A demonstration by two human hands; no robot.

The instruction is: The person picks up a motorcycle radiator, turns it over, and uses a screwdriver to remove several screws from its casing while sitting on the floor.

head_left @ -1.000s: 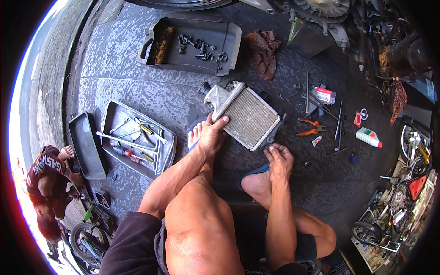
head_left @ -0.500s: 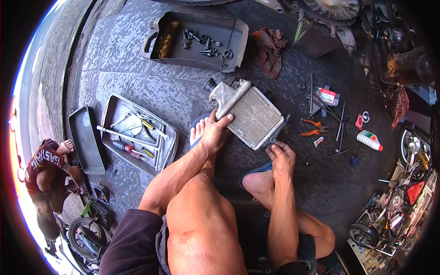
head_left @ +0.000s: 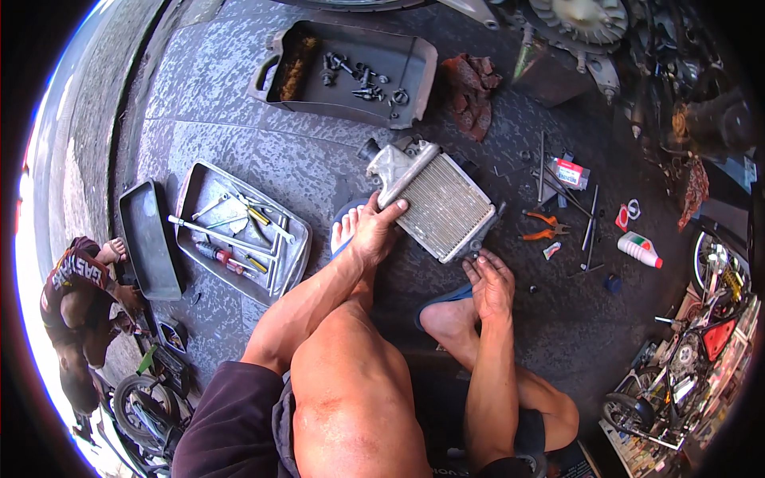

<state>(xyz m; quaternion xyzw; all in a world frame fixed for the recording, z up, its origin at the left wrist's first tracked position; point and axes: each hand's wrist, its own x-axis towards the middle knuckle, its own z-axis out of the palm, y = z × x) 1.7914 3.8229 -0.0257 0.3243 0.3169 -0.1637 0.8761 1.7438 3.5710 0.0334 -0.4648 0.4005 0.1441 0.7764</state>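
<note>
My left hand [head_left: 374, 231] grips a small radiator [head_left: 446, 203] by its upper left side, thumb lying across the metal edge. The radiator has a pale finned core, a silver side tank and a black-capped neck pointing up and left. It is held tilted above the floor, over my feet. At its lower right corner, the fingers of my right hand [head_left: 490, 283] are pinched together beside a small dark fitting. Whether a small part sits between those fingertips is too small to tell.
On the left lie a tray of wrenches and screwdrivers [head_left: 299, 227] and a black tray [head_left: 131, 239]. A bin with bolts [head_left: 351, 107] and a reddish rag [head_left: 470, 95] lie ahead. Orange pliers [head_left: 542, 225], rods and a white bottle [head_left: 640, 249] lie right. Another person [head_left: 80, 287] crouches far left.
The view has shifted slightly. My right fingertips have moved a little to the right at the radiator's lower corner. My left hand keeps its grip.
</note>
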